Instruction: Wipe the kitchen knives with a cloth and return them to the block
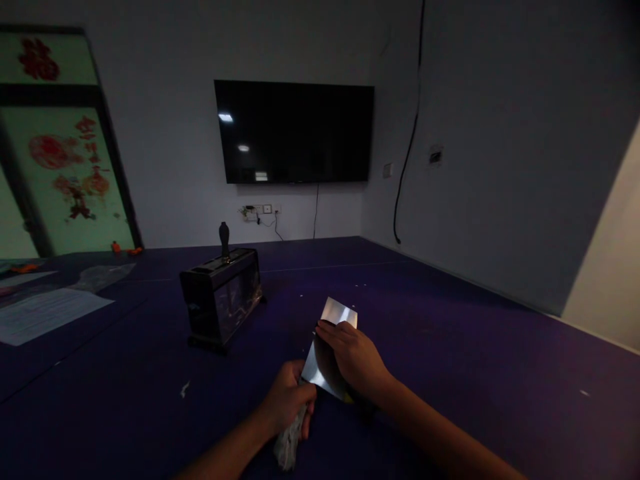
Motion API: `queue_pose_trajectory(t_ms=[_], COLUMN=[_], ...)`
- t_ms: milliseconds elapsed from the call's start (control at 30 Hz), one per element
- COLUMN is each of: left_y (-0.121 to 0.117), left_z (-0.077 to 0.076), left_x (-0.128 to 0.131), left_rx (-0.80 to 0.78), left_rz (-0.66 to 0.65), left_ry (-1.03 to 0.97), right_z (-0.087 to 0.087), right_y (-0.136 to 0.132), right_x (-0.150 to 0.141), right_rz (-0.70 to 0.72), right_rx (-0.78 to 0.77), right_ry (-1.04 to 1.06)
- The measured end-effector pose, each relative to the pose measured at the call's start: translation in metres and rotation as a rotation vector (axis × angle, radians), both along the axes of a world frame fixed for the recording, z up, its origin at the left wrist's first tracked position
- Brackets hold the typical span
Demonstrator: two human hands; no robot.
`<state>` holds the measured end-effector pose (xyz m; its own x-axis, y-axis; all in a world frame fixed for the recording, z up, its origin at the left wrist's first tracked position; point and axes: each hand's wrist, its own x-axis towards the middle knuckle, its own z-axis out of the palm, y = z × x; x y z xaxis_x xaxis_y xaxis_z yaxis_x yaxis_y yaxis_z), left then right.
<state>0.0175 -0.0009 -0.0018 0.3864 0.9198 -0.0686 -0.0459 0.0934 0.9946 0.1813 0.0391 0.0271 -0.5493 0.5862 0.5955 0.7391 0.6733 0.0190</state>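
Fingers of the right hand [356,355] lie pressed together across the shiny metal plate [318,368], lower centre of the frame; the thumb is hidden, so a pinch cannot be confirmed. Fingers of the left hand [290,398] curl around the crumpled plastic [287,448] beside the plate's lower-left corner. Spread right-hand pressure evenly to avoid bending; keep left fingertips clear of possibly sharp edges.

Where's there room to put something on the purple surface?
The biggest bare patch of purple surface lies between the right hand and the right wall, beside a white scrap. A smaller one lies between the black case and the shiny plate. It's crowded at far left, with paper and clear plastic, and around the left hand.
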Motion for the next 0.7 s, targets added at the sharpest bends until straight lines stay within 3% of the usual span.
queue_pose_trajectory(t_ms=[333,700], left_y=[0.001,0.005], left_z=[0.001,-0.001], left_x=[-0.002,-0.003], left_rx=[0.035,-0.022], left_rz=[0.044,0.011], left_ry=[-0.02,-0.004], right_z=[0.0,0.0], right_y=[-0.02,-0.001], right_x=[-0.013,-0.004], right_rz=[0.199,0.042], right_rx=[-0.083,-0.023], right_ry=[-0.016,0.019])
